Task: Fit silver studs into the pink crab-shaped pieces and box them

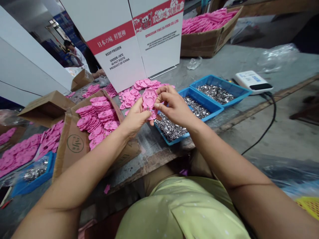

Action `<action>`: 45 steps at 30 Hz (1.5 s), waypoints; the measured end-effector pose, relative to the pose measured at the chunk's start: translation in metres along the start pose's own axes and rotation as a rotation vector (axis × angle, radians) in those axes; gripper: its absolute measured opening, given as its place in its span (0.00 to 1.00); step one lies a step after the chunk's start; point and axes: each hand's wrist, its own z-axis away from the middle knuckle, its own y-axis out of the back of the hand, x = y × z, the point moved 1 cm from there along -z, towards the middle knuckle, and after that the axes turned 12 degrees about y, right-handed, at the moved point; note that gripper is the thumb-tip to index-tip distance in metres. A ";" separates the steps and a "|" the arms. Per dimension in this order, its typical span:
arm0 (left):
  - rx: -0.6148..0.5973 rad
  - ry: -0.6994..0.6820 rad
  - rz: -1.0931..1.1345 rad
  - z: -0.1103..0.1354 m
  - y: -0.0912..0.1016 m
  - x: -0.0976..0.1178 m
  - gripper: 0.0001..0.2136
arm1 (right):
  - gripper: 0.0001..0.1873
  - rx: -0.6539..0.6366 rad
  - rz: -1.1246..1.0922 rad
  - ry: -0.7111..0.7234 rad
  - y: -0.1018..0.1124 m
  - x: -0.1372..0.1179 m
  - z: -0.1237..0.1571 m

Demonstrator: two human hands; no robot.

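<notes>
Both my hands hold one pink paw-shaped rubber piece (149,99) up above the bench. My left hand (136,117) grips its lower left edge with curled fingers. My right hand (171,104) pinches its right side, thumb and fingertips pressed together at a small metal part. Right below them sits a blue tray (210,105) filled with small silver metal parts. Loose pink pieces (132,94) lie on the bench just behind my hands.
A cardboard box (72,142) stacked with pink pieces stands at my left. A second blue tray (239,89) of metal parts and a white device (253,81) with a black cable lie right. White cartons (129,43) stand behind. Another person works at far left.
</notes>
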 end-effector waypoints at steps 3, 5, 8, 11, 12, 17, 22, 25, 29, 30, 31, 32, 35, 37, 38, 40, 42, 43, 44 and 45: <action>0.011 -0.015 -0.013 0.000 0.000 0.000 0.22 | 0.08 -0.001 0.010 -0.003 -0.001 0.001 0.000; 0.011 -0.020 -0.022 0.000 0.000 -0.001 0.22 | 0.08 -0.004 0.013 -0.004 -0.001 0.001 0.000; 0.017 -0.019 -0.026 -0.001 0.000 -0.001 0.21 | 0.08 -0.004 0.011 -0.006 -0.002 0.001 0.000; 0.019 -0.023 -0.012 -0.002 0.001 -0.002 0.21 | 0.08 -0.005 -0.001 -0.010 -0.001 0.001 0.000; 0.016 -0.025 -0.008 -0.002 0.001 -0.002 0.21 | 0.08 -0.005 -0.005 -0.011 -0.001 0.001 0.001; 0.017 -0.016 0.006 -0.001 0.001 -0.002 0.19 | 0.08 -0.007 0.001 -0.005 -0.001 0.004 0.001; 0.018 -0.014 0.001 -0.002 0.001 -0.003 0.18 | 0.08 -0.013 0.032 0.010 -0.002 0.005 0.001; 0.011 -0.020 -0.017 -0.002 0.001 -0.003 0.18 | 0.08 -0.012 0.039 0.010 -0.002 0.005 0.001; 0.010 -0.020 -0.036 -0.002 0.000 -0.002 0.18 | 0.08 -0.003 0.046 0.008 -0.004 0.005 0.002; 0.011 -0.018 -0.033 -0.001 -0.001 -0.002 0.18 | 0.07 0.005 0.048 0.005 -0.005 0.005 0.002; 0.012 -0.016 -0.029 -0.001 -0.001 -0.001 0.18 | 0.07 0.015 0.050 0.002 -0.006 0.006 0.003; 0.014 -0.014 -0.023 -0.001 -0.001 -0.001 0.17 | 0.08 0.028 0.051 -0.002 -0.007 0.006 0.003; 0.013 0.005 -0.005 0.000 0.000 0.001 0.17 | 0.08 0.070 0.044 -0.017 -0.010 0.008 0.005; 0.012 0.019 -0.001 0.001 0.000 0.001 0.16 | 0.08 0.090 0.023 -0.030 -0.013 0.008 0.006; 0.010 0.024 -0.006 0.001 0.001 0.001 0.15 | 0.08 0.099 0.009 -0.038 -0.013 0.008 0.007; 0.011 0.020 -0.027 0.001 0.001 0.001 0.16 | 0.08 0.115 -0.017 -0.050 -0.015 0.008 0.008; 0.017 0.007 -0.049 0.000 0.002 0.000 0.17 | 0.08 0.125 -0.032 -0.058 -0.016 0.006 0.008; 0.023 -0.005 -0.058 0.000 0.002 0.000 0.18 | 0.07 0.127 -0.038 -0.060 -0.017 0.006 0.009; 0.033 -0.018 -0.064 0.000 0.002 -0.001 0.18 | 0.07 0.128 -0.044 -0.061 -0.017 0.005 0.009; 0.042 -0.028 -0.070 0.000 0.002 -0.001 0.19 | 0.07 0.131 -0.050 -0.063 -0.018 0.004 0.009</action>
